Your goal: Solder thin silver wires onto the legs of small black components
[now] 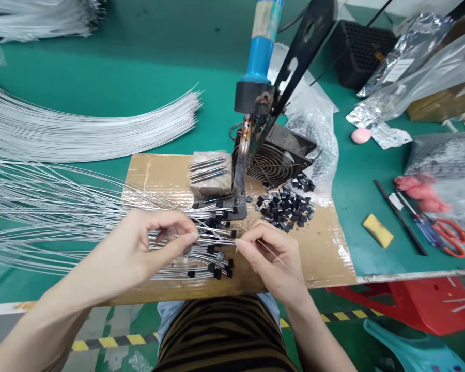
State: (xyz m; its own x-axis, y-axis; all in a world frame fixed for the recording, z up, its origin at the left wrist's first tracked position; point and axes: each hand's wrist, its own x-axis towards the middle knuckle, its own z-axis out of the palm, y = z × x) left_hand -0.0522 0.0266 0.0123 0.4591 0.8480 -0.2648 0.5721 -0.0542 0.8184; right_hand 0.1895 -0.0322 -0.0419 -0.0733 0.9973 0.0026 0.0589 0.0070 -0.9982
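Observation:
My left hand (166, 237) is closed in a pinch on a thin white cable (215, 241), which stretches rightward to my right fingertips. My right hand (273, 256) is also pinched, and a thin solder wire (273, 251) runs through its fingers. Whether it grips the cable's end too, I cannot tell. Beneath and around my hands lie several white cables with small black connectors (217, 273) on their ends. Just above stands a blue-handled soldering iron (259, 59), clamped to a black bracket (300, 51) with its tip pointing down.
A grey block (211, 181) carries several metal rods. Behind the iron sits a small fan (273, 160), near a heap of black connectors (284, 206). A large white cable bundle (81, 137) lies left. Rightward are a yellow sponge (377, 231) and orange-handled scissors (449, 237).

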